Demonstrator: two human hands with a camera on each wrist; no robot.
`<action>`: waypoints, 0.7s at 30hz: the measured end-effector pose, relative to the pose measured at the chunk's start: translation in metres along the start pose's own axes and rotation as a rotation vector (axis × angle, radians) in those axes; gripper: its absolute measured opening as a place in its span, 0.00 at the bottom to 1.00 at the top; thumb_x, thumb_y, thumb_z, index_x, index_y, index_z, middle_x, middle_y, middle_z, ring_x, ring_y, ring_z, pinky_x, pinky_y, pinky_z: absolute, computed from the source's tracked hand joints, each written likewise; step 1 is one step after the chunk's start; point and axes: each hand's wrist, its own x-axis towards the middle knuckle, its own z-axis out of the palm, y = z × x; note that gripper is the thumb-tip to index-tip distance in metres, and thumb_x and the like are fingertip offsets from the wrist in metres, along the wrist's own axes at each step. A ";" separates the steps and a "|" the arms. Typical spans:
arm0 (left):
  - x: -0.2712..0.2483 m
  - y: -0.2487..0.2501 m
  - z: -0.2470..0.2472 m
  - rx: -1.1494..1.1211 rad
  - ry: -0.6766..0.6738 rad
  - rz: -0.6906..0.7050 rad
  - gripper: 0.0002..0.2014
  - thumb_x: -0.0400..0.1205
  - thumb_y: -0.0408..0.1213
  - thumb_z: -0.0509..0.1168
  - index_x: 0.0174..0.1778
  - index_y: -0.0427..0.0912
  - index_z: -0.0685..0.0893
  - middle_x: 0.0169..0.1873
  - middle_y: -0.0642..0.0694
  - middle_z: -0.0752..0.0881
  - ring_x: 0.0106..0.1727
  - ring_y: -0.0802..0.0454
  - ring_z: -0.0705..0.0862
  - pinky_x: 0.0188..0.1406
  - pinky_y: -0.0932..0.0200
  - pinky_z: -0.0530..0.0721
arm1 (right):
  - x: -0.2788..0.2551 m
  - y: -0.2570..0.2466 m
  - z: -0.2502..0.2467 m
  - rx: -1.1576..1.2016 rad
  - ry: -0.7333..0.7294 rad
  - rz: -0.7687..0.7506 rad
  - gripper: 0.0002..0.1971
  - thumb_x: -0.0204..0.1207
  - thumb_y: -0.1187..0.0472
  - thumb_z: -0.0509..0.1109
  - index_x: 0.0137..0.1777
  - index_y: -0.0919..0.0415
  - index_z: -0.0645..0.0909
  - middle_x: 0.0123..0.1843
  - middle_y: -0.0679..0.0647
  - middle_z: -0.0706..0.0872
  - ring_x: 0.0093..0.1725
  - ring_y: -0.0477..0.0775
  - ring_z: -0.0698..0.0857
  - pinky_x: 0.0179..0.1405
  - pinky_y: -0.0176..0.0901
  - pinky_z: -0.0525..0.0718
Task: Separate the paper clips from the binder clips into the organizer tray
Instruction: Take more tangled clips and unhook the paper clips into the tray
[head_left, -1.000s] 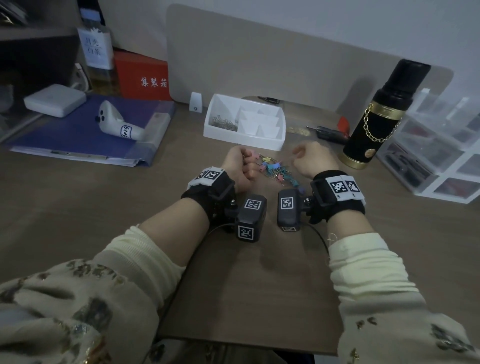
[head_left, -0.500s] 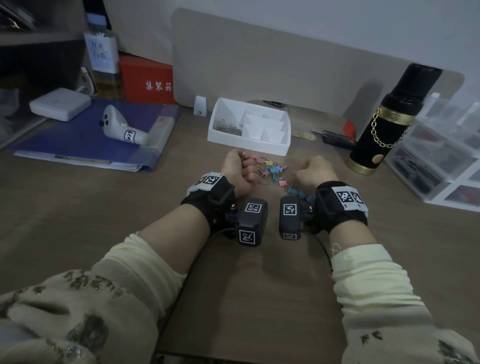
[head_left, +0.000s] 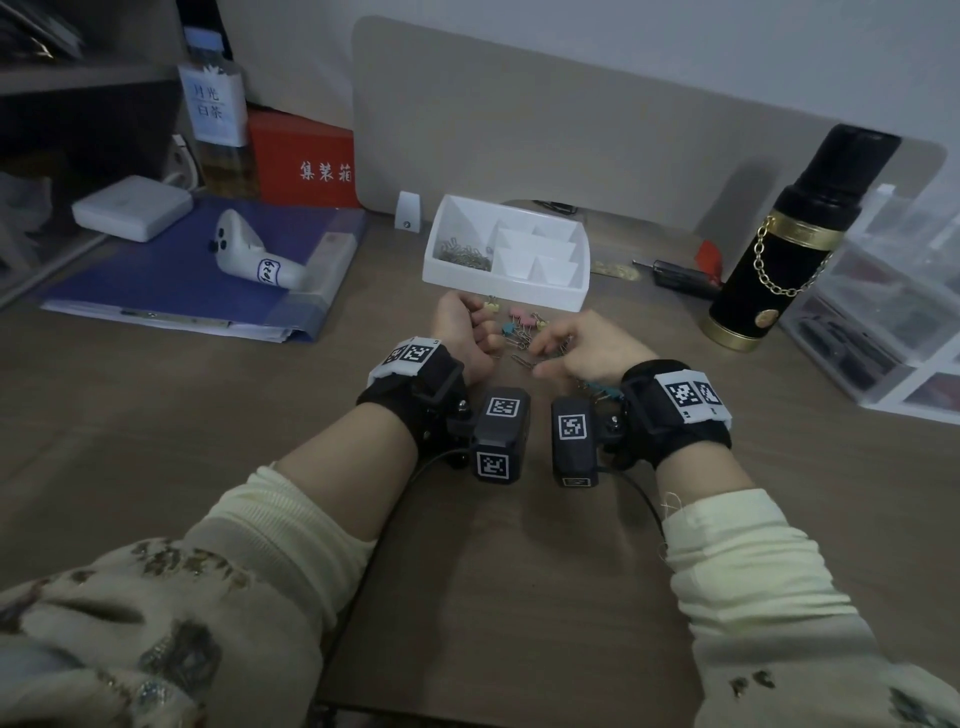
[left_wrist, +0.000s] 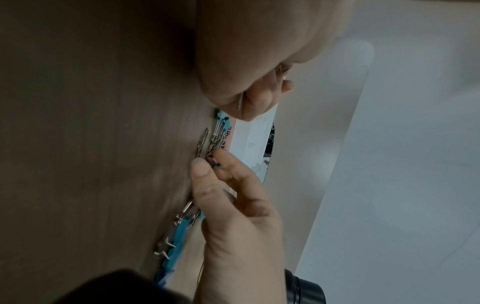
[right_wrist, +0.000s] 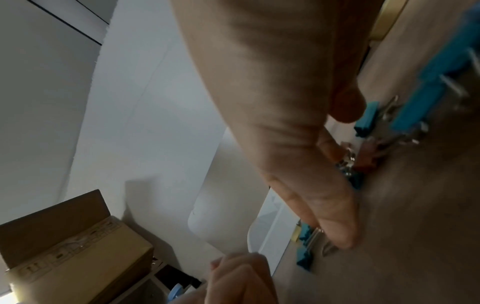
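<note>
A mixed pile of coloured binder clips and wire paper clips (head_left: 522, 325) lies on the desk just in front of the white organizer tray (head_left: 498, 288). The tray's left compartment holds paper clips (head_left: 465, 254). My left hand (head_left: 462, 332) rests at the pile's left edge with its fingers curled; in the left wrist view a thin wire shows between those fingers (left_wrist: 241, 102). My right hand (head_left: 587, 348) reaches into the pile from the right, with thumb (right_wrist: 340, 230) and forefinger apart and touching clips. More blue binder clips (right_wrist: 420, 98) lie under its palm.
A black and gold flask (head_left: 779, 244) stands at the right, with clear plastic drawers (head_left: 883, 332) beyond it. A black tool (head_left: 680, 270) lies behind the tray. To the left are a blue folder (head_left: 156, 280) bearing a white controller (head_left: 249, 254), and a red box (head_left: 306, 161).
My right hand has uncurled from a fist and reached left into the pile. The left hand stays curled at the pile's edge. The view has shifted closer.
</note>
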 end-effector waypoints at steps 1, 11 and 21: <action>0.000 0.000 0.000 0.003 0.001 0.002 0.16 0.80 0.31 0.49 0.26 0.47 0.60 0.10 0.53 0.59 0.07 0.58 0.54 0.07 0.74 0.50 | 0.001 0.001 0.003 -0.002 -0.013 0.007 0.10 0.68 0.64 0.79 0.48 0.56 0.86 0.46 0.52 0.83 0.45 0.49 0.80 0.48 0.38 0.77; 0.001 0.000 -0.001 0.004 0.016 0.000 0.15 0.80 0.31 0.50 0.26 0.46 0.61 0.11 0.53 0.61 0.07 0.58 0.55 0.07 0.75 0.51 | 0.002 -0.006 0.010 -0.133 -0.021 -0.003 0.03 0.76 0.66 0.70 0.42 0.59 0.83 0.30 0.45 0.78 0.30 0.40 0.73 0.27 0.23 0.71; 0.000 0.001 -0.001 0.006 0.025 0.007 0.15 0.80 0.31 0.50 0.26 0.46 0.62 0.10 0.53 0.61 0.08 0.59 0.55 0.07 0.74 0.51 | 0.006 -0.014 0.008 -0.138 0.136 -0.029 0.07 0.80 0.69 0.62 0.41 0.61 0.78 0.33 0.37 0.73 0.34 0.31 0.70 0.27 0.14 0.69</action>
